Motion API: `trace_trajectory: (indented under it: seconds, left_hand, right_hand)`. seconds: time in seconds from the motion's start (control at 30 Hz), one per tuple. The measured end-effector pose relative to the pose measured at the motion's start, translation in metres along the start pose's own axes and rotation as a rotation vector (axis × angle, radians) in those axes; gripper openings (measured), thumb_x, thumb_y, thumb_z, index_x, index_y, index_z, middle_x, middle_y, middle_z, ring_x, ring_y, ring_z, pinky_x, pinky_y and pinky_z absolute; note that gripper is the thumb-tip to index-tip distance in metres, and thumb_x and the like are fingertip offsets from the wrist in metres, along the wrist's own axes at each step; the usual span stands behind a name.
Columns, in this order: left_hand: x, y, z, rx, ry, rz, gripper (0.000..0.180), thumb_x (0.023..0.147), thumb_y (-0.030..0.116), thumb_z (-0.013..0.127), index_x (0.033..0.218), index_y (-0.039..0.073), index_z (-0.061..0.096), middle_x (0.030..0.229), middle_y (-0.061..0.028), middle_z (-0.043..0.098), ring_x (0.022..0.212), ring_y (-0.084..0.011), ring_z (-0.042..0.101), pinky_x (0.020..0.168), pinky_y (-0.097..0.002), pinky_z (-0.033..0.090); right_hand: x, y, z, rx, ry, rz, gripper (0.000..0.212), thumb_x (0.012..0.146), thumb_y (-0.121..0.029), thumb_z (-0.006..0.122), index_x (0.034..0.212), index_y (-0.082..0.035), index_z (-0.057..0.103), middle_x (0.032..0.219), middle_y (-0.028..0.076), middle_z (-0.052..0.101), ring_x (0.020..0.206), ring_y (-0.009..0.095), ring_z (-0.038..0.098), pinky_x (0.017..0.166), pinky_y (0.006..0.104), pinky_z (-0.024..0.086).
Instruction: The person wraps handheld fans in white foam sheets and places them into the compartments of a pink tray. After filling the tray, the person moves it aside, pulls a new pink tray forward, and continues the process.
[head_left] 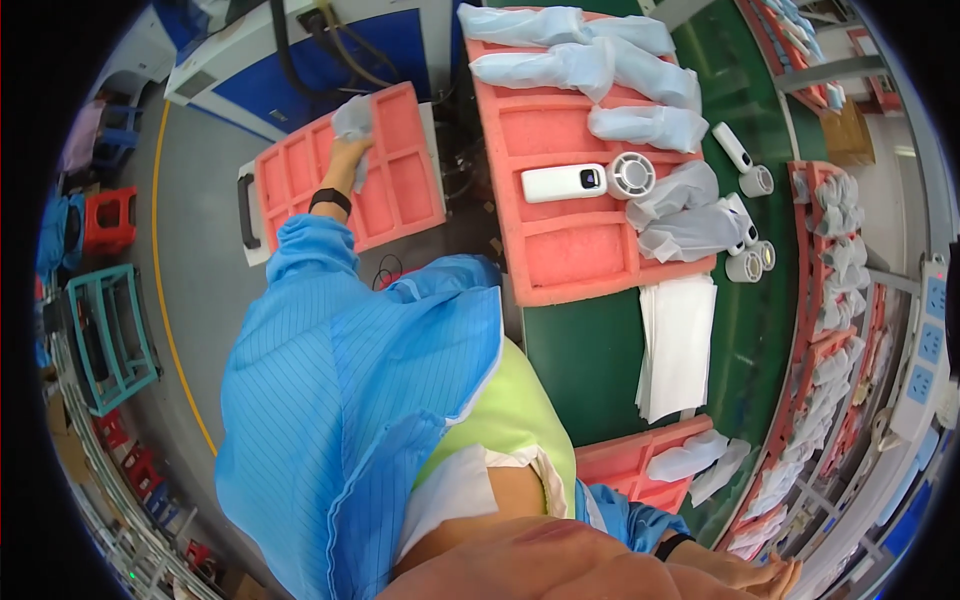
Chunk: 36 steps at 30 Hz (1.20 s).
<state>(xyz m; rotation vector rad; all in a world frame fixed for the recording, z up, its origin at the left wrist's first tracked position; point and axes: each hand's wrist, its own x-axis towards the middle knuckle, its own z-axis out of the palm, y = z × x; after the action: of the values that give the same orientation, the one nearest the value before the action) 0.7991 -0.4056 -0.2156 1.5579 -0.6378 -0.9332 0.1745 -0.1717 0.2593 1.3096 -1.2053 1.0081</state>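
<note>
Out to the left, my left hand point(349, 156) is closed on a whitish translucent bag point(353, 120) over a pink foam tray point(410, 188) with compartments; what is inside the bag I cannot make out. My right hand point(768, 577) is at the lower right edge, fingers stretched out, with nothing visible in it. On the green table, a larger pink foam tray point(575, 258) carries several items in pale bags point(648, 128). An unwrapped white handheld fan point(565, 183) with a round grille lies across that tray.
More white fans point(733, 147) lie on the green surface point(590, 370) beyond the tray. A stack of white sheets point(676, 345) is nearer. Another pink tray point(640, 458) with bagged items sits close to me. Shelves of bagged items point(838, 250) line the right; red stools point(108, 220) stand left.
</note>
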Motion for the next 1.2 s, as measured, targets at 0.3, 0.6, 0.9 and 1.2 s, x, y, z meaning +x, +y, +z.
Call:
trace_trajectory:
  seconds: [0.3,0.6,0.9,1.2]
  left_hand:
    - [0.036,0.022,0.037,1.005,0.507,0.257,0.053,0.076,0.016,0.070,0.123,0.002,0.052,0.110,-0.0145,0.061,0.097,-0.0265,0.061,0.078,-0.0354,0.051]
    - [-0.234,0.280,0.272,0.299,-0.706,1.288,0.033,0.080,0.013,0.068,0.110,0.002,0.061,0.109,-0.0151,0.058,0.098,-0.0320,0.059,0.084,-0.0385,0.049]
    - [-0.243,0.229,0.379,1.192,-0.668,1.047,0.052,0.062,0.041,0.079,0.094,0.001,0.070,0.105,-0.0267,0.054,0.091,-0.0373,0.060,0.073,-0.0387,0.053]
    - [-0.231,0.242,0.386,1.021,-0.746,0.845,0.052,0.061,0.039,0.076,0.094,-0.001,0.069,0.097,-0.0225,0.062,0.086,-0.0310,0.063,0.069,-0.0359,0.054]
  right_hand:
    - [-0.014,-0.007,-0.002,0.121,-0.116,0.268,0.010,0.087,0.003,0.057,0.089,0.011,0.063,0.103,0.023,0.062,0.084,0.025,0.062,0.065,0.0262,0.051]
    - [-0.044,-0.046,0.046,0.372,-0.411,0.414,0.011,0.080,0.014,0.053,0.083,0.007,0.061,0.103,0.017,0.062,0.087,0.021,0.059,0.072,0.0250,0.048]
    - [-0.066,-0.037,0.045,0.641,-0.360,0.593,0.014,0.079,0.013,0.055,0.085,0.005,0.064,0.095,0.017,0.062,0.078,0.019,0.059,0.067,0.0249,0.048]
    - [-0.071,-0.003,0.036,0.681,-0.111,0.592,0.012,0.084,0.010,0.053,0.087,0.005,0.064,0.093,0.016,0.064,0.072,0.017,0.057,0.055,0.0226,0.042]
